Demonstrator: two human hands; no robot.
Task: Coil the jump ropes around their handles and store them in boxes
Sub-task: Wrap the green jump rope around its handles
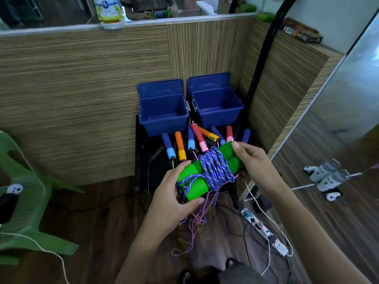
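Two green foam handles [194, 181] lie side by side in my hands, with a blue-purple rope [215, 167] coiled around their middle. My left hand [172, 193] grips the near-left ends, thumb under the handle and a few rope strands beneath the fingers. My right hand [250, 158] holds the far-right ends. Two open blue boxes, left [164, 113] and right [217, 109], stand behind with lids raised. Several jump rope handles in blue, orange and pink [196, 140] lie in front of the boxes on a black stand [143, 165].
Thin pink and purple ropes [192, 228] hang down to the wooden floor. A power strip [264, 230] with white and black cables lies at the lower right. A green plastic chair [26, 212] stands at the left. A mirror [338, 140] leans at the right, and wood panels stand behind.
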